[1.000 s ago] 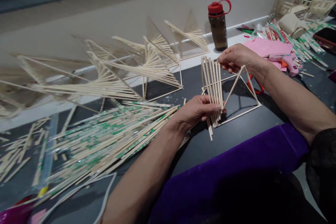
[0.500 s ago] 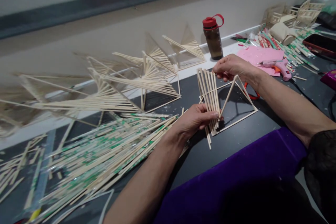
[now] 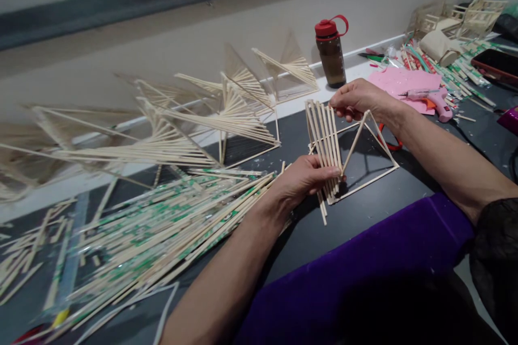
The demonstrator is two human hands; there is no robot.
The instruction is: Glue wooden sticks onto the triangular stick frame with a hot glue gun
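A stick model [image 3: 324,135] stands on the dark table, with several thin wooden sticks fanned side by side and a triangular frame at its right. My left hand [image 3: 311,175] is closed on the lower part of the fanned sticks, thumb in front. At the top of the rightmost stick, my right hand [image 3: 350,99] pinches its end, fingertips together. A red-handled tool [image 3: 392,143] lies partly hidden beneath my right forearm.
Finished-looking stick models [image 3: 243,118] line the wall at the left. Packaged sticks [image 3: 162,232] lie beside my left forearm. A bottle [image 3: 332,62] stands behind; a pink glue gun [image 3: 439,102] and a phone [image 3: 496,64] are at the right. Purple cloth [image 3: 364,259] covers the near edge.
The view has shifted slightly. Both hands keep the same hold on the stick model, with hardly any movement relative to it.
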